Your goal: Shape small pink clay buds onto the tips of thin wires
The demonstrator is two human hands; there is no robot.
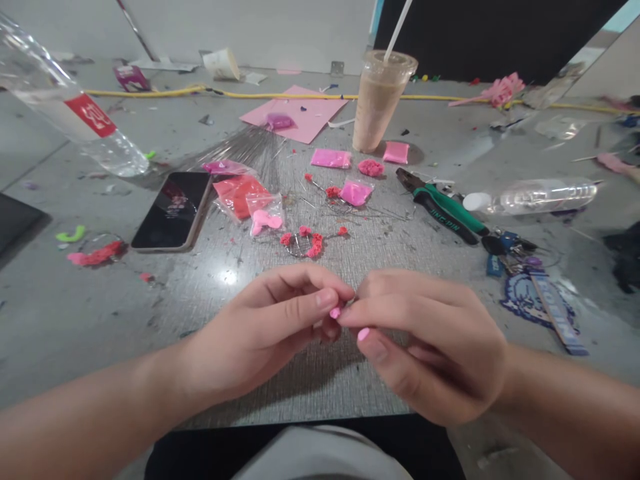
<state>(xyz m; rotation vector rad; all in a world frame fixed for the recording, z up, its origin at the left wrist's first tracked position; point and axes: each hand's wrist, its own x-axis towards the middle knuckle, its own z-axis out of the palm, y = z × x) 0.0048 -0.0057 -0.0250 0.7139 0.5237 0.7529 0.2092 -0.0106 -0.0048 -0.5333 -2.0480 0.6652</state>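
Above the near part of the table my two hands meet at the fingertips. Between the thumb and forefinger of my left hand a small bit of pink modelling clay is pinched. My right hand is curled, its forefinger pressing at that same bit. Its thumb is held lower, with a smaller pink clay piece on the tip. Something thin and dark shows between the fingertips, too small to make out. Just beyond lies a wire ring with red clay lumps, beside a small bag of pink clay.
A phone and a tilted water bottle are at left, with another clay-covered wire piece. Green-handled pliers, keys and a lying bottle are at right. An iced drink stands behind several clay packets.
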